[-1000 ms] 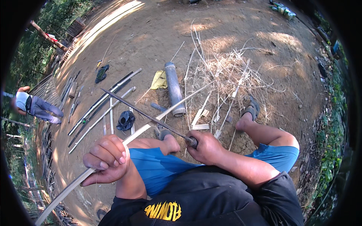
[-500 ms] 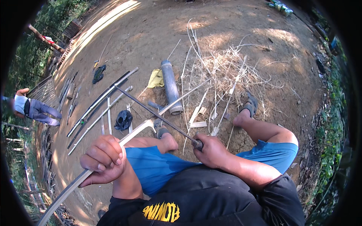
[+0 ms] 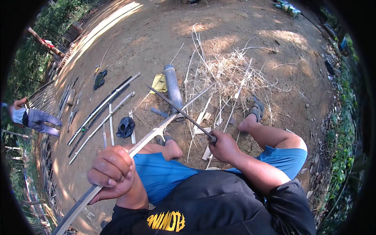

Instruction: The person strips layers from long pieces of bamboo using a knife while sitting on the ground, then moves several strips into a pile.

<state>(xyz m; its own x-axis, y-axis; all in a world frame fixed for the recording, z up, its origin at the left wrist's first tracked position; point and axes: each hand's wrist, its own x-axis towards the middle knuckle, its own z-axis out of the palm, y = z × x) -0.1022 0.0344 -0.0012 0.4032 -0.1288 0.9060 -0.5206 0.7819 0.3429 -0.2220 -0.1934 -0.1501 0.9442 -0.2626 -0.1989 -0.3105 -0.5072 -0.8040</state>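
Note:
My left hand (image 3: 111,168) is closed round a long pale bamboo strip (image 3: 147,138), which runs from the lower left up toward the middle of the ground. A small split curl (image 3: 161,134) sticks out from the strip beyond my fist. In my closed right hand (image 3: 225,147) is the handle of a long knife with a narrow dark blade (image 3: 197,125). The blade points up and left and crosses the strip near the end of a thick bamboo tube; I cannot tell whether its edge is biting in.
A thick grey bamboo tube (image 3: 172,84) lies ahead, beside a yellow wrapper (image 3: 158,83) and a heap of pale shavings (image 3: 239,72). Left of it are a black plastic bag (image 3: 125,127) and long poles (image 3: 103,105). A person (image 3: 35,117) stands at far left.
My right hand and the knife have moved forward and right, so the blade crosses the strip farther out. My left hand has shifted slightly right, still round the strip.

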